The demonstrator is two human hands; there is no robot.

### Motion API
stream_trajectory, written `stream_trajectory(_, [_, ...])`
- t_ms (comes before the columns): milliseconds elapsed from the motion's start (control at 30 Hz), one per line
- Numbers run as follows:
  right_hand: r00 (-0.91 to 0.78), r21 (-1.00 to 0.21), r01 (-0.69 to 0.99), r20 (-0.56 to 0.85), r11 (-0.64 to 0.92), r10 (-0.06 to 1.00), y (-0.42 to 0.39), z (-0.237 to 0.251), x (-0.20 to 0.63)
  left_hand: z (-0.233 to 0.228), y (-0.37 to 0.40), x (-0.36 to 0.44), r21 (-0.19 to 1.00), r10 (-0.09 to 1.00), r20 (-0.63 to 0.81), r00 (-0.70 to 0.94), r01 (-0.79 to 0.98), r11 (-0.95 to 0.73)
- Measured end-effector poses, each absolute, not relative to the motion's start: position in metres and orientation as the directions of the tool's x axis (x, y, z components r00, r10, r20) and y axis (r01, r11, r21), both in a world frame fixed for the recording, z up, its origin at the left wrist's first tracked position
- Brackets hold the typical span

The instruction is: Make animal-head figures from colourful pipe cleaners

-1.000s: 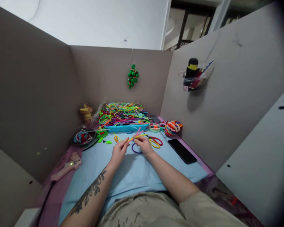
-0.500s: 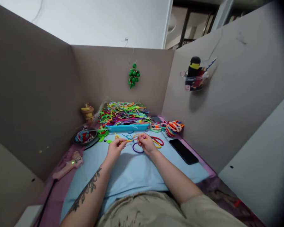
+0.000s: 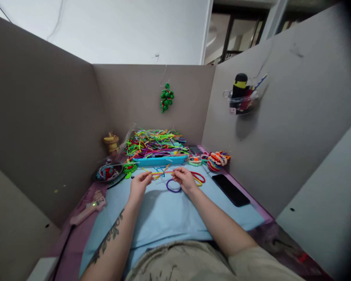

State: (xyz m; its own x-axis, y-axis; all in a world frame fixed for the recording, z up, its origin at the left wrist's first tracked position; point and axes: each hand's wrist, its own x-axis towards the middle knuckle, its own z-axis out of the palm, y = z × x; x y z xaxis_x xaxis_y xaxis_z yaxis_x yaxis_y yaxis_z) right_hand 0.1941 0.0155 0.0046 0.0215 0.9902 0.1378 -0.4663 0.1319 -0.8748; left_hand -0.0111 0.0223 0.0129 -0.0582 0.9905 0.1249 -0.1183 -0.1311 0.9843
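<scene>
Left hand (image 3: 139, 185) pinches one end of a thin yellow-orange pipe cleaner (image 3: 160, 173), stretched just above the blue mat (image 3: 163, 214). Right hand (image 3: 185, 178) pinches the other end, a purple loop (image 3: 173, 186) lying beside it. Judged light, soft-coated and easily bent; best gripped near the ends, fingertips only, to avoid kinks.
</scene>
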Motion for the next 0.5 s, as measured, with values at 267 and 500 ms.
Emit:
stream_trajectory(267, [0.067,-0.89,-0.425,0.152,0.166,0.986,0.019,-0.0003,0.1937,0.007,0.028,-0.0126,0.966,1.0,0.014,-0.018,-0.257,-0.018])
stream_trajectory(500, [0.1,-0.921,-0.325,0.193,0.216,0.976,0.0197,-0.0027,0.1923,0.0119,0.0264,-0.0156,0.997,0.995,0.058,-0.077,-0.047,-0.061])
